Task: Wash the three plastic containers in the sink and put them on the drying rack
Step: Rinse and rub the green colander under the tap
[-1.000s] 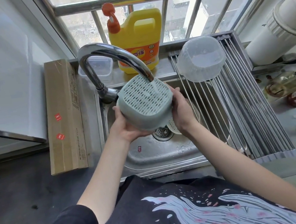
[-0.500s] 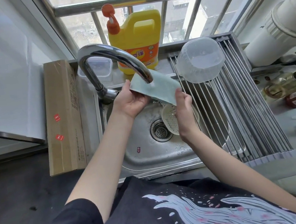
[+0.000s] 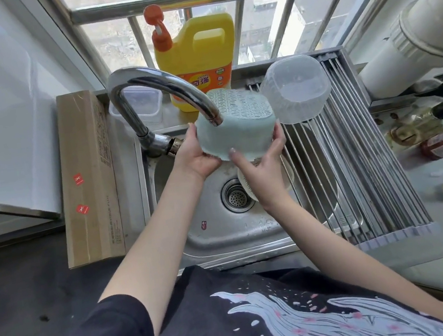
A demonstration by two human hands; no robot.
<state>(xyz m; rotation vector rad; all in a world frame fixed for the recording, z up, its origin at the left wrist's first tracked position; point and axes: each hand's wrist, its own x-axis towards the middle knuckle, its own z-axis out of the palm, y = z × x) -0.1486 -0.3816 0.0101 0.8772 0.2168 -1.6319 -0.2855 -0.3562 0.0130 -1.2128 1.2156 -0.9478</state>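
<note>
I hold a pale green perforated plastic container [image 3: 236, 124] upside down above the sink [image 3: 225, 234], just under the tap spout [image 3: 161, 90]. My left hand [image 3: 195, 154] grips its left rim and my right hand [image 3: 261, 167] grips its near right rim. A clear plastic container [image 3: 296, 92] lies upside down at the far end of the drying rack [image 3: 364, 162]. A white perforated container [image 3: 246, 184] lies in the basin beside the drain, mostly hidden by my right hand.
A yellow detergent jug [image 3: 197, 58] and a small clear lidded box [image 3: 143, 104] stand on the sill behind the tap. A long cardboard box [image 3: 87, 177] lies left of the sink. Bottles [image 3: 441, 133] lie on the counter right of the rack.
The green container turned from edge-on and tilted to upside down with its perforated base up. It moved right toward the rack, and both hands now hold it by the rim.
</note>
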